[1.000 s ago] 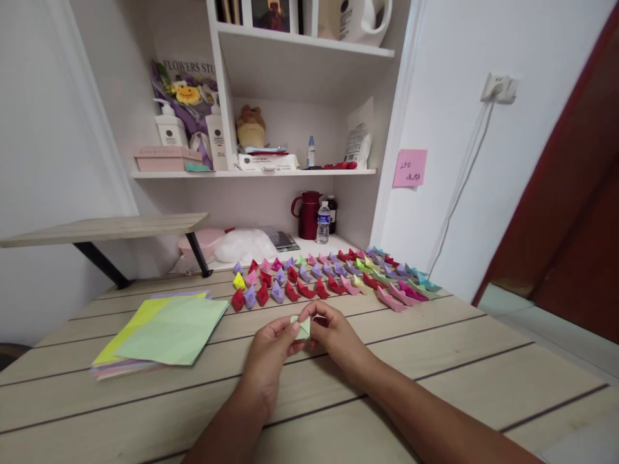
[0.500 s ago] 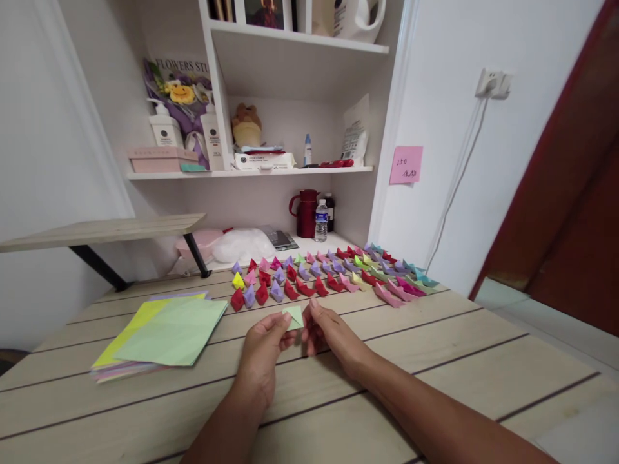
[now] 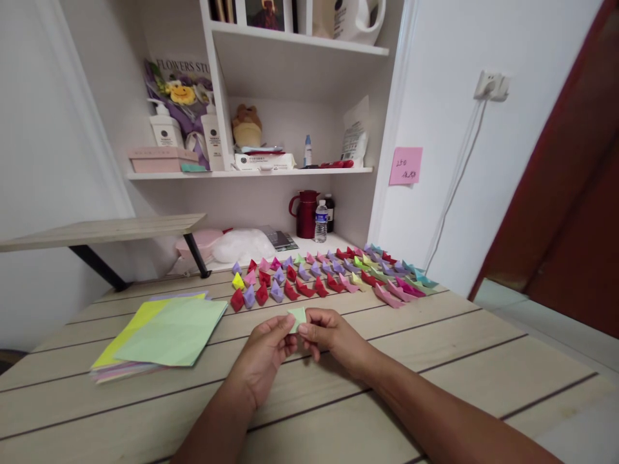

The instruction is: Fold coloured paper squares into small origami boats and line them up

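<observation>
A small folded piece of light green paper (image 3: pixel 296 317) is held up just above the table, between both hands. My left hand (image 3: pixel 265 345) pinches its left side between thumb and fingers. On the other side, my right hand (image 3: pixel 333 335) is closed on the paper's right edge, thumb in front. Behind the hands, rows of folded paper boats (image 3: pixel 304 290) in red, purple, pink, yellow, green and blue cover the back of the table. To the left lies a stack of paper sheets (image 3: pixel 169 332), with light green on top and yellow below.
A low wooden riser (image 3: pixel 106 229) with black legs stands at the table's left back. Beyond the boats, a white shelf unit (image 3: pixel 251 174) holds a dark red jug (image 3: pixel 305 216) and a water bottle (image 3: pixel 321 222). A pink note (image 3: pixel 405 165) sticks to the wall.
My right hand has closed onto the right side of the green paper, where its fingers were beside it before. The paper has shifted slightly right and turned.
</observation>
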Action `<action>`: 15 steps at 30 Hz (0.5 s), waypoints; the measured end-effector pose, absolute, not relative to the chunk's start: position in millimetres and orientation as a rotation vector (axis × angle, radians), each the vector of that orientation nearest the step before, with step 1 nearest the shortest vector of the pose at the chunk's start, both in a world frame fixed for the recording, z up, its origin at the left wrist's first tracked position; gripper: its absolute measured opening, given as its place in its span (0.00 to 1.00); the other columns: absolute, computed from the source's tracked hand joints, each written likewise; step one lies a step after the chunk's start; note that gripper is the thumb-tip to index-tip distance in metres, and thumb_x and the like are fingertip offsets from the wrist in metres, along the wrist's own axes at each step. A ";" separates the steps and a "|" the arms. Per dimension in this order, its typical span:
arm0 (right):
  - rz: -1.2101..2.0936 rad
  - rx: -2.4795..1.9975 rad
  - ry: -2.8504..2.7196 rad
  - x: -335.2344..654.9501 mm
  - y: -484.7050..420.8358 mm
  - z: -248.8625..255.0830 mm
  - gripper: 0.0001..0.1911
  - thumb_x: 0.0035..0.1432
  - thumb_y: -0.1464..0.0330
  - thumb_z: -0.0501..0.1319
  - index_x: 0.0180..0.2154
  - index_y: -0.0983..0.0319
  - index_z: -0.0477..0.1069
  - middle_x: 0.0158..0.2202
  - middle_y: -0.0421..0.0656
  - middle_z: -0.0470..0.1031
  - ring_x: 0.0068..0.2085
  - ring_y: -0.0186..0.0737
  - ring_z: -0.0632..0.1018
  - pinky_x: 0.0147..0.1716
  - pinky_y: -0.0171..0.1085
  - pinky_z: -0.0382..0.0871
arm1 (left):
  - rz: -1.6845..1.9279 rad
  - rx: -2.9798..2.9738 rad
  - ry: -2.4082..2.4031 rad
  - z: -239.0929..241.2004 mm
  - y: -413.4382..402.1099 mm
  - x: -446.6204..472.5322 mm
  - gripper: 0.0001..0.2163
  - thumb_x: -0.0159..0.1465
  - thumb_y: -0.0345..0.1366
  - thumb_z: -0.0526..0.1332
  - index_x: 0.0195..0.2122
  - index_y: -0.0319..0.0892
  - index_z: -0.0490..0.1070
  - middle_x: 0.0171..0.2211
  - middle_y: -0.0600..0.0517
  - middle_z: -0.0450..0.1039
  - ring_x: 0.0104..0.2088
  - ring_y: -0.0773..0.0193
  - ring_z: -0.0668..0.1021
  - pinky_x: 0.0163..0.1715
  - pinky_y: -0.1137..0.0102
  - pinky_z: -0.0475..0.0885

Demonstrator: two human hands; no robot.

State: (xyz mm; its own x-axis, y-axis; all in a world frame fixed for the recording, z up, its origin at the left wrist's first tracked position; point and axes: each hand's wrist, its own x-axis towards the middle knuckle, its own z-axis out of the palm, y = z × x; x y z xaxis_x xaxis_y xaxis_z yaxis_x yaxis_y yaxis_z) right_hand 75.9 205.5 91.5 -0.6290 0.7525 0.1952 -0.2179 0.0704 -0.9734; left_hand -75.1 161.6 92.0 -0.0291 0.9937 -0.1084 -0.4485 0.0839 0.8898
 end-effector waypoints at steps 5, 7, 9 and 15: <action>1.693 -0.568 -1.546 74.5 207.5 86.1 0.21 0.53 0.54 0.68 0.23 0.63 0.68 0.19 0.35 0.69 0.16 0.27 0.66 0.16 0.29 0.58 | 1.401 0.753 0.938 89.0 162.0 -73.8 0.15 0.49 0.42 0.75 0.30 0.37 0.76 0.25 0.53 0.72 0.26 0.72 0.72 0.31 0.76 0.69; 1.709 -0.581 -1.510 71.6 207.9 83.2 0.20 0.53 0.55 0.69 0.24 0.63 0.68 0.17 0.35 0.69 0.16 0.26 0.66 0.16 0.28 0.58 | 1.441 0.745 0.945 86.3 162.7 -74.3 0.14 0.50 0.42 0.74 0.30 0.38 0.75 0.25 0.55 0.72 0.26 0.73 0.71 0.31 0.76 0.69; 1.732 -0.573 -1.479 69.4 207.8 81.9 0.19 0.53 0.56 0.69 0.25 0.63 0.68 0.17 0.34 0.69 0.16 0.26 0.66 0.16 0.28 0.58 | 1.460 0.746 0.946 84.1 163.4 -74.7 0.14 0.50 0.42 0.74 0.30 0.39 0.75 0.24 0.55 0.72 0.26 0.73 0.71 0.31 0.76 0.69; 1.930 -0.456 -1.377 73.3 207.6 85.8 0.19 0.57 0.56 0.65 0.26 0.62 0.65 0.16 0.34 0.67 0.14 0.26 0.61 0.17 0.30 0.59 | 1.461 0.821 0.867 87.5 163.4 -73.8 0.16 0.57 0.48 0.68 0.36 0.39 0.77 0.32 0.50 0.76 0.32 0.69 0.75 0.38 0.72 0.71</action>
